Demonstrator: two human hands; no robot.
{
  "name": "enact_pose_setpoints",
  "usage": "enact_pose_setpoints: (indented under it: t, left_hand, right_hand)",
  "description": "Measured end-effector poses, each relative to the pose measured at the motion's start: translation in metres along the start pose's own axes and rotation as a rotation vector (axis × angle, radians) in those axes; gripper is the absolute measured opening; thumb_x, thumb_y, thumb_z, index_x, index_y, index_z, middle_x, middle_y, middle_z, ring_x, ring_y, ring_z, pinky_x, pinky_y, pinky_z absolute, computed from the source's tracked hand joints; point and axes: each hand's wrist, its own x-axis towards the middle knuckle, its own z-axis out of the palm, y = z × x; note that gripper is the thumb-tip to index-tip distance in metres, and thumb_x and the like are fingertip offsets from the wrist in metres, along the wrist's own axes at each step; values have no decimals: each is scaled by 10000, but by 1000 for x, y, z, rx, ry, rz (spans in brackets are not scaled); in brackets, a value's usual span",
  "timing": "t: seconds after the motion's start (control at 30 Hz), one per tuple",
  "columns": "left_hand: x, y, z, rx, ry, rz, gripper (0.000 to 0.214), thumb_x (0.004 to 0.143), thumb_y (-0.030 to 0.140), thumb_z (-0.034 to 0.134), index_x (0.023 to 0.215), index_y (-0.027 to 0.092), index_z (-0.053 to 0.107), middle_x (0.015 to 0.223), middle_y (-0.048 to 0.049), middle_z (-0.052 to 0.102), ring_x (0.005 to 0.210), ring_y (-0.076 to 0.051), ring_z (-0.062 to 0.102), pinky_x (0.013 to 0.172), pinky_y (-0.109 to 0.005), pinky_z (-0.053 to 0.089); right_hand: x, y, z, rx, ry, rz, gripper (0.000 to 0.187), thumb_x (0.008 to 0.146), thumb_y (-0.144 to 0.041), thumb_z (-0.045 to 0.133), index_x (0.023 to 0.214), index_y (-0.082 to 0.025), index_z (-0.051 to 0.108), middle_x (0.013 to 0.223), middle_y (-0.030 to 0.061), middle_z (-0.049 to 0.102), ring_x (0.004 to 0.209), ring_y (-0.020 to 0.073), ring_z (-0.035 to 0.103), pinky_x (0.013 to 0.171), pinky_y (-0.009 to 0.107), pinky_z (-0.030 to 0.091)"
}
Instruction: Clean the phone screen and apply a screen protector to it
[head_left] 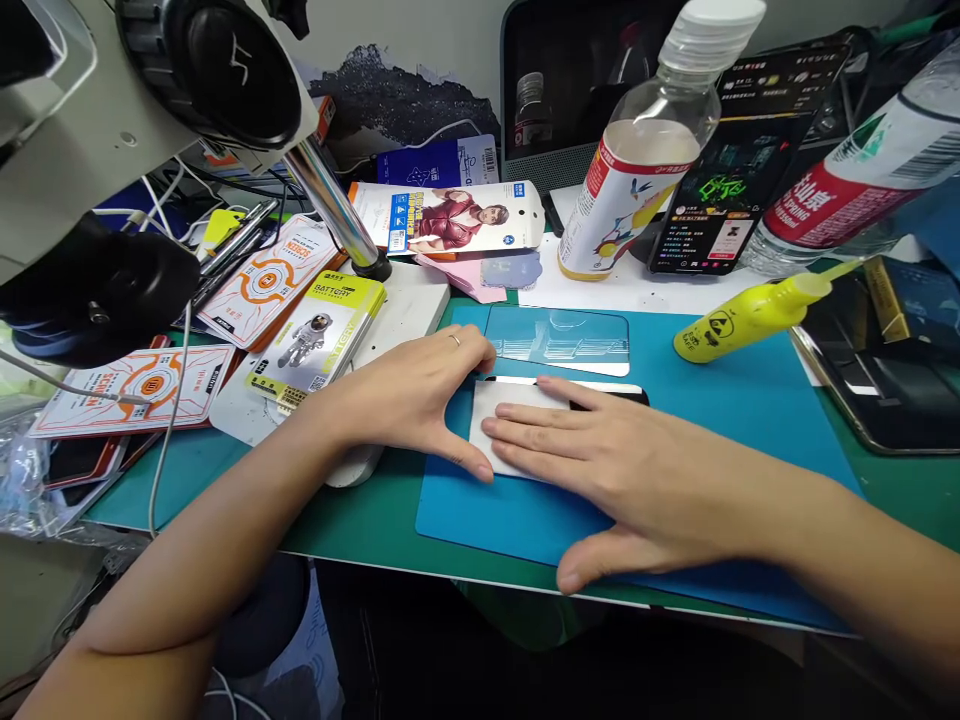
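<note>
A phone point(634, 397) lies on the blue mat point(480, 515), with dark and white parts of its edge showing. A white cloth or sheet point(483, 420) covers much of it. My right hand point(600, 450) rests flat on this white piece, fingers stretched to the left and thumb apart. My left hand point(431, 385) brackets the phone's left end, thumb at the near corner and bent fingers at the far one. Just behind the phone lies a clear glass screen protector point(559, 340). Most of the phone is hidden by the cloth and my right hand.
A yellow squeeze bottle point(742, 320), a drink bottle point(630, 190), a propped phone point(724, 190) and a water bottle point(847, 190) stand behind on the right. A microscope point(337, 200) and battery box point(315, 335) are at left. A dark phone point(885, 400) lies far right.
</note>
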Motion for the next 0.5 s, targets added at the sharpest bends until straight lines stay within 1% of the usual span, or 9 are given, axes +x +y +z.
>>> enact_pose_setpoints:
  t: [0.1, 0.17, 0.23, 0.37, 0.5]
  left_hand:
    - [0, 1, -1, 19, -18, -20, 847, 753, 943, 739, 1146, 220, 539, 1147, -98, 663, 985, -291, 644, 836, -371, 484]
    - [0, 1, -2, 27, -26, -25, 843, 761, 935, 740, 1163, 220, 545, 1159, -100, 668, 990, -290, 647, 846, -372, 488]
    - [-1, 1, -2, 24, -24, -19, 844, 781, 923, 736, 1198, 213, 551, 1181, -108, 671, 1005, -291, 650, 856, -373, 493]
    - [-1, 0, -1, 20, -14, 5, 903, 771, 931, 743, 1259, 195, 560, 1211, -118, 671, 1043, -301, 656, 881, -376, 499]
    - [-1, 0, -1, 20, -21, -3, 945, 720, 919, 799, 1280, 193, 570, 1238, -120, 674, 1070, -312, 661, 916, -379, 507]
  right_hand:
    - [-9, 7, -11, 12, 15, 50, 860, 961, -707, 701, 1577, -116, 590, 1556, 168, 674, 1505, 339, 594, 1356, 573, 318]
    - [-15, 12, -17, 9, 39, 73, 802, 954, -694, 720, 1539, -152, 637, 1509, 155, 714, 1459, 339, 638, 1334, 581, 361]
    - [-18, 14, -20, -1, 67, 70, 750, 968, -686, 706, 1495, -154, 672, 1467, 146, 747, 1414, 332, 677, 1318, 576, 395]
    - [-19, 14, -22, -55, 88, 27, 677, 1013, -664, 654, 1380, -101, 728, 1391, 152, 792, 1331, 324, 736, 1274, 555, 467]
    - [-25, 17, -29, -77, 90, 37, 630, 1026, -693, 606, 1245, -130, 785, 1316, 133, 829, 1214, 321, 796, 1235, 569, 510]
